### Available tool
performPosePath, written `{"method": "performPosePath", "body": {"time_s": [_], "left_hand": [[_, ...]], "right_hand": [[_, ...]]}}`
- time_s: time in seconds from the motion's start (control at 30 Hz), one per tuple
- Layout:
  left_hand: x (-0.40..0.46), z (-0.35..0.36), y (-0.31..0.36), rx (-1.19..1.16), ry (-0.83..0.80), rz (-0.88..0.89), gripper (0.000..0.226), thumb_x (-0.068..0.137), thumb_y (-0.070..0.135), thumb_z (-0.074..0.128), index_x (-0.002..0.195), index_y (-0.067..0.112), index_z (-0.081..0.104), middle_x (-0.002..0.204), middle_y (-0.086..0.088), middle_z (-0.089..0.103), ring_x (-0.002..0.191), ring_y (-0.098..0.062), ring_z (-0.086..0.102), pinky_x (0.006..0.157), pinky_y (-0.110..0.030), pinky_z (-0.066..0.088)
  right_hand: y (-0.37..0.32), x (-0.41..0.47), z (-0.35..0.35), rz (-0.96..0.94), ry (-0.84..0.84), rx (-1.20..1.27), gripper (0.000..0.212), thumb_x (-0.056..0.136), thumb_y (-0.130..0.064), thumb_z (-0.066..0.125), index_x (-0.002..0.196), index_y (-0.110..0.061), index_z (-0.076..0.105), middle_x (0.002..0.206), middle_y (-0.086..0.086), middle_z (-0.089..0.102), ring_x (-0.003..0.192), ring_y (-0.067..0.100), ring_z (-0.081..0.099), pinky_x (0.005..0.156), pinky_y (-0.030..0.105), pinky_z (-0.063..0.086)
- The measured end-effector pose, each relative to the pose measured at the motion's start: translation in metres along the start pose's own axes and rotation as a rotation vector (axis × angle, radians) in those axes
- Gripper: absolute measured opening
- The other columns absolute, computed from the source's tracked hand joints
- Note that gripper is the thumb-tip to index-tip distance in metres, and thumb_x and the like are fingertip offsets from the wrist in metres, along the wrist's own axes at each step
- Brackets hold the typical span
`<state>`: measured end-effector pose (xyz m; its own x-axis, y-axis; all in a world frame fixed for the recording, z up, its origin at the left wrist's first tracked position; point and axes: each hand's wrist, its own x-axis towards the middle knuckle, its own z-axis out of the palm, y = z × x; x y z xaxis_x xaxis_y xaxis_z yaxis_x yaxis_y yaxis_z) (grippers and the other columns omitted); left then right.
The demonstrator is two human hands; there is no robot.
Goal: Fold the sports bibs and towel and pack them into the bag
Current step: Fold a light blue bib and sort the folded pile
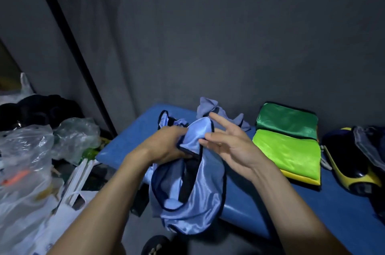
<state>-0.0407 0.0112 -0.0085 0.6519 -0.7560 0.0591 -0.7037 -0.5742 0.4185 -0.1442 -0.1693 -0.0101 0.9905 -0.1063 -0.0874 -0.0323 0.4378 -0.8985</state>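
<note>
A light blue bib [187, 196] with dark trim hung in the middle of the view, over the near edge of a blue bench [260, 198]. Its top was bunched up between the two hands and its bottom part drooped down toward 6 o'clock. The left hand [164, 146] sat at 9 o'clock from the bib's top. Its fingers were curled around a bunch of the shiny cloth and a dark strip of the trim. The right hand [227, 146] sat at 3 o'clock from the bib's top. Its fingers were spread apart and mostly straight. One finger pointed up toward 11 o'clock, and the tips of the lower fingers touched the cloth. It did not grip anything.

Just past the hands, at 12 o'clock, a second pale blue cloth [210, 109] lay crumpled on the bench. It was hard to tell if it was another bib or the towel. At 3 o'clock from the hands lay a neat pile of folded bibs [287, 146]. A dark green one was at the far end, a bright green one was nearer, and a yellow edge peeked out under them. Farther out at 3 o'clock sat a black and yellow bag [350, 169], partly cut off by the edge of the view.

At 9 o'clock, clear plastic bags [31, 150] were heaped up. No words could be read on any of these things.
</note>
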Motion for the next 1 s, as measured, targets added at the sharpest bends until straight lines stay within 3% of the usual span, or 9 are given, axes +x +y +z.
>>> {"method": "performPosePath", "body": {"time_s": [0.07, 0.17, 0.3, 0.37, 0.53, 0.67, 0.83, 0.9, 1.0], "left_hand": [[0.006, 0.001, -0.006, -0.112, 0.111, 0.005, 0.028, 0.083, 0.018, 0.069, 0.066, 0.017, 0.047, 0.060, 0.010, 0.048, 0.057, -0.005, 0.041, 0.061, -0.033, 0.032], [0.009, -0.011, -0.001, -0.662, 0.230, -0.082, 0.021, 0.083, 0.018, 0.056, 0.081, -0.001, 0.063, 0.072, -0.011, 0.062, 0.067, -0.020, 0.053, 0.065, -0.038, 0.040], [0.009, -0.023, 0.028, -1.155, 0.430, -0.147, 0.023, 0.094, 0.012, 0.051, 0.081, 0.003, 0.067, 0.077, -0.019, 0.066, 0.072, -0.030, 0.060, 0.068, -0.037, 0.046], [0.009, -0.032, 0.036, -1.426, 0.409, -0.182, 0.038, 0.103, 0.015, 0.042, 0.078, 0.007, 0.069, 0.073, -0.011, 0.071, 0.064, -0.024, 0.069, 0.061, -0.029, 0.057], [0.015, -0.047, 0.035, -1.762, 0.388, -0.082, 0.046, 0.107, 0.038, 0.035, 0.117, 0.006, 0.066, 0.116, -0.014, 0.069, 0.108, -0.027, 0.068, 0.099, -0.036, 0.054], [0.032, -0.051, 0.012, -1.483, 0.608, -0.215, 0.042, 0.106, 0.049, 0.038, 0.088, 0.020, 0.063, 0.076, 0.000, 0.066, 0.064, -0.013, 0.059, 0.056, -0.024, 0.044], [0.036, -0.013, -0.032, 0.028, 0.235, -0.479, 0.046, 0.095, 0.055, 0.059, 0.110, 0.013, 0.067, 0.112, -0.013, 0.068, 0.102, -0.029, 0.064, 0.086, -0.040, 0.051], [0.024, -0.011, -0.013, -0.205, 0.196, -0.400, 0.057, 0.090, 0.070, 0.055, 0.102, 0.017, 0.073, 0.107, -0.005, 0.073, 0.099, -0.021, 0.068, 0.085, -0.038, 0.052], [0.016, -0.004, 0.015, -0.584, -0.247, -0.262, 0.051, 0.086, 0.069, 0.064, 0.104, 0.023, 0.076, 0.102, 0.011, 0.076, 0.091, -0.009, 0.072, 0.083, -0.028, 0.055]], "right_hand": [[0.001, 0.000, -0.005, -0.022, 0.051, -0.258, 0.076, 0.086, 0.009, 0.071, 0.150, -0.019, 0.041, 0.110, 0.006, 0.076, 0.099, 0.019, 0.073, 0.091, 0.029, 0.057], [0.004, 0.001, -0.014, 0.012, 0.077, -0.590, 0.085, 0.076, -0.007, 0.087, 0.147, -0.023, 0.043, 0.122, -0.004, 0.072, 0.112, 0.010, 0.069, 0.100, 0.028, 0.053], [0.018, -0.006, -0.023, 0.145, -0.161, -0.579, 0.076, 0.074, -0.022, 0.091, 0.140, -0.021, 0.054, 0.130, -0.007, 0.069, 0.124, 0.014, 0.063, 0.109, 0.037, 0.048], [0.025, -0.012, -0.022, 0.181, -0.273, -0.513, 0.060, 0.081, -0.008, 0.084, 0.135, -0.016, 0.059, 0.130, -0.003, 0.070, 0.124, 0.016, 0.064, 0.107, 0.035, 0.049], [0.021, -0.015, -0.018, 0.132, -0.161, -0.408, 0.046, 0.080, -0.009, 0.078, 0.125, -0.006, 0.066, 0.118, 0.009, 0.074, 0.110, 0.023, 0.070, 0.099, 0.034, 0.054], [-0.014, -0.014, -0.023, -0.030, 0.029, -0.024, 0.036, 0.087, -0.023, 0.070, 0.115, -0.001, 0.070, 0.110, 0.021, 0.073, 0.094, 0.031, 0.070, 0.089, 0.042, 0.057], [-0.013, -0.010, -0.027, -0.131, 0.209, -0.092, 0.018, 0.086, -0.032, 0.074, 0.086, -0.014, 0.073, 0.091, 0.012, 0.074, 0.084, 0.026, 0.068, 0.082, 0.040, 0.053], [-0.008, -0.007, -0.024, -0.111, 0.221, -0.147, 0.025, 0.085, -0.037, 0.075, 0.091, -0.013, 0.074, 0.099, 0.016, 0.076, 0.090, 0.030, 0.070, 0.088, 0.046, 0.054], [-0.007, -0.004, -0.016, -0.100, 0.204, -0.123, 0.037, 0.086, -0.039, 0.074, 0.101, -0.005, 0.073, 0.107, 0.021, 0.074, 0.095, 0.032, 0.070, 0.091, 0.048, 0.054]]}}
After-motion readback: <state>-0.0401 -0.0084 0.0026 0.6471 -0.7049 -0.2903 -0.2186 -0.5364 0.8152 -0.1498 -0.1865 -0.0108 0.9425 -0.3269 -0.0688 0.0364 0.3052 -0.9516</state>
